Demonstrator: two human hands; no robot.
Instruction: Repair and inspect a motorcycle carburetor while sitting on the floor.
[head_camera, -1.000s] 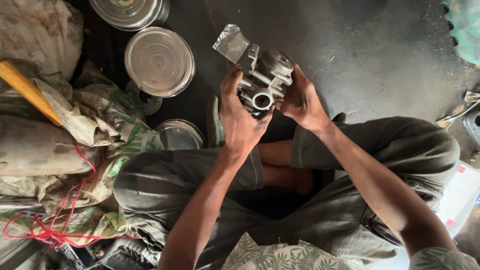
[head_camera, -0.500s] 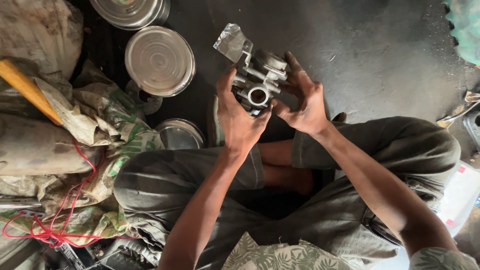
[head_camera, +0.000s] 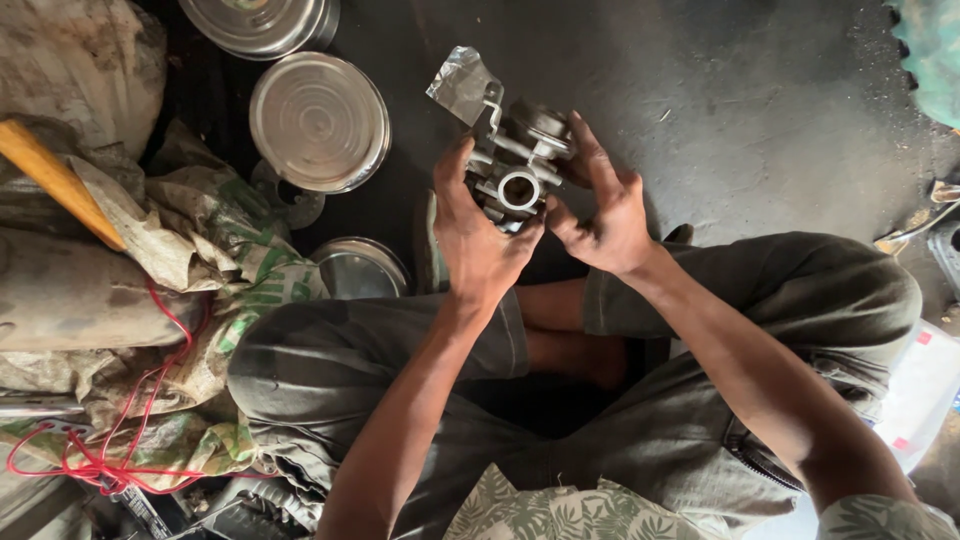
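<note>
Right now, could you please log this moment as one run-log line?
left hand: holds carburetor | right hand: holds carburetor | steel bowls on floor | pose: seated cross-legged

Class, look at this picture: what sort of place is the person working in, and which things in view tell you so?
Probably an informal repair workshop, worked at floor level. Both hands hold a metal engine part over a dark stained concrete floor, with round steel tins and grimy sacks alongside.
</note>
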